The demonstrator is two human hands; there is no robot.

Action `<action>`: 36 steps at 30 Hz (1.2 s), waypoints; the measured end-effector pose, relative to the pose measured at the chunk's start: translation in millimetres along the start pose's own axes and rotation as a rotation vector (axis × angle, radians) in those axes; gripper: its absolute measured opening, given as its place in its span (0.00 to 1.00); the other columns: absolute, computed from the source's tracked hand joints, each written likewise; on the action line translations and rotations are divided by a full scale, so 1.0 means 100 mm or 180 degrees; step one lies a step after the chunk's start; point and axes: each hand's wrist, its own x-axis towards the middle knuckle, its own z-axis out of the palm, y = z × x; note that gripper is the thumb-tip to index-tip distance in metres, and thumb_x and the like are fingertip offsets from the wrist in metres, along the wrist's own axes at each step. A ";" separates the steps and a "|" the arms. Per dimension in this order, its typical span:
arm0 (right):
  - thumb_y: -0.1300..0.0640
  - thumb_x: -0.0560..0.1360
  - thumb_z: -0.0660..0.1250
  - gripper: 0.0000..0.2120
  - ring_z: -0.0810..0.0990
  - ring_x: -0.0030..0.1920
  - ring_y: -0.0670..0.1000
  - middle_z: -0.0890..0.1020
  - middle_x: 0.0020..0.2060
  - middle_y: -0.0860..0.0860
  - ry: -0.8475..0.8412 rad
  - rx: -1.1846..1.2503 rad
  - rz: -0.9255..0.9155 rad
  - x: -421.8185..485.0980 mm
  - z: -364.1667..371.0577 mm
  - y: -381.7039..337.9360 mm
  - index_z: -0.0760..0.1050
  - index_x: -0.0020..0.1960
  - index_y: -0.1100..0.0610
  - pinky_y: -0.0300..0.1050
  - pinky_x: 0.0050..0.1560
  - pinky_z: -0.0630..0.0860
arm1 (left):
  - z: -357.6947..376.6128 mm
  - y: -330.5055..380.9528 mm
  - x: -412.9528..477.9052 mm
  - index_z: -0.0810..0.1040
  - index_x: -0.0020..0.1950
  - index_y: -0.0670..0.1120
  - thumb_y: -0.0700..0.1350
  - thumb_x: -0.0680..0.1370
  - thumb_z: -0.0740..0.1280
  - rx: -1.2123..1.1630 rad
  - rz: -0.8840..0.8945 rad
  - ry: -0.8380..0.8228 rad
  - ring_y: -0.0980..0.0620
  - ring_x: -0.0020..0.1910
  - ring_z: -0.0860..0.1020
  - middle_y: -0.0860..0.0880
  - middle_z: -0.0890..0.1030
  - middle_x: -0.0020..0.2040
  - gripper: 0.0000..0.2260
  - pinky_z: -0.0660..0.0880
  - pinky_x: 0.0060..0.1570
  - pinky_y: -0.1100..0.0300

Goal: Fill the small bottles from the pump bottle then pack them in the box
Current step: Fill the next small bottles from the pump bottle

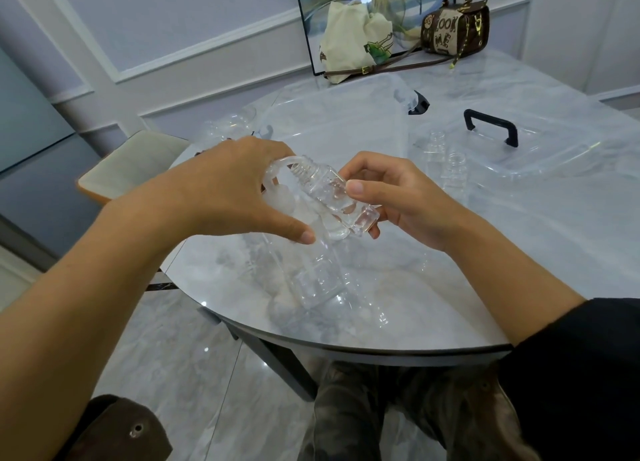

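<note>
With our left hand [221,190] cupped over the head of the pump bottle [311,280] and our right hand [405,200] pinching the tilted small bottle [322,180] at the spout above the bench [485,287], we judge a hard press may squirt liquid past that narrow neck.

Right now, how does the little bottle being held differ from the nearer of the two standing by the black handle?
The held bottle is tilted in the air, mouth up at the spout of the pump bottle; the standing bottle is upright on the table. The right hand pinches the held bottle; nothing touches the standing bottle. Both are small, clear and uncapped.
</note>
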 end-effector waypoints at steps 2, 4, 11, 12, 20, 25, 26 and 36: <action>0.54 0.76 0.70 0.15 0.82 0.38 0.46 0.82 0.42 0.52 -0.0010 -0.0005 -0.0003 0.00 0.00 0.00 0.77 0.56 0.64 0.48 0.34 0.75 | -0.01 0.00 0.01 0.78 0.62 0.60 0.74 0.60 0.75 0.0097 -0.0003 -0.0018 0.63 0.39 0.75 0.64 0.78 0.44 0.35 0.64 0.35 0.71; 0.54 0.77 0.70 0.15 0.82 0.38 0.46 0.82 0.42 0.52 -0.0011 -0.0015 -0.0003 0.00 0.00 -0.01 0.77 0.56 0.64 0.48 0.34 0.75 | -0.02 -0.01 0.03 0.79 0.59 0.59 0.74 0.59 0.75 0.0107 -0.0028 -0.0042 0.62 0.39 0.76 0.60 0.80 0.45 0.34 0.64 0.34 0.71; 0.53 0.77 0.70 0.15 0.81 0.37 0.47 0.82 0.42 0.52 -0.0008 -0.0054 0.0016 -0.01 0.00 -0.01 0.77 0.56 0.64 0.48 0.34 0.76 | 0.00 -0.04 0.04 0.78 0.57 0.57 0.74 0.62 0.74 0.0131 0.0020 -0.0062 0.60 0.40 0.77 0.59 0.79 0.46 0.32 0.67 0.35 0.68; 0.53 0.77 0.70 0.15 0.81 0.37 0.47 0.82 0.42 0.52 -0.0005 -0.0058 0.0019 -0.01 0.00 -0.01 0.78 0.56 0.63 0.48 0.34 0.76 | 0.00 -0.03 0.03 0.77 0.57 0.57 0.74 0.63 0.74 0.0147 0.0019 -0.0080 0.60 0.40 0.76 0.60 0.78 0.45 0.31 0.66 0.35 0.69; 0.51 0.76 0.72 0.14 0.79 0.36 0.50 0.82 0.42 0.53 0.0045 -0.0311 0.0070 0.01 -0.04 0.03 0.79 0.55 0.61 0.49 0.35 0.76 | 0.20 -0.10 0.01 0.74 0.68 0.55 0.66 0.72 0.73 -0.0375 -0.0027 -0.0222 0.56 0.58 0.73 0.59 0.76 0.62 0.29 0.69 0.53 0.61; 0.53 0.77 0.71 0.15 0.80 0.36 0.47 0.82 0.41 0.49 0.0014 -0.0265 0.0083 0.00 -0.04 0.02 0.78 0.56 0.63 0.48 0.35 0.76 | 0.19 -0.09 0.02 0.71 0.70 0.57 0.66 0.72 0.74 -0.0444 -0.0068 -0.0243 0.57 0.59 0.71 0.63 0.71 0.61 0.31 0.65 0.56 0.59; 0.53 0.77 0.71 0.14 0.80 0.36 0.46 0.82 0.41 0.49 0.0012 -0.0264 0.0080 0.00 -0.03 0.01 0.78 0.55 0.63 0.48 0.35 0.76 | 0.18 -0.09 0.02 0.71 0.71 0.57 0.65 0.71 0.74 -0.0430 -0.0074 -0.0240 0.57 0.58 0.70 0.63 0.71 0.62 0.32 0.65 0.55 0.60; 0.53 0.77 0.70 0.12 0.81 0.36 0.46 0.82 0.39 0.47 -0.0047 -0.0212 0.0033 -0.01 -0.01 0.01 0.77 0.55 0.61 0.47 0.34 0.76 | 0.16 -0.07 0.02 0.76 0.60 0.57 0.66 0.66 0.76 -0.0522 0.0070 0.0006 0.62 0.47 0.76 0.62 0.78 0.51 0.27 0.70 0.42 0.65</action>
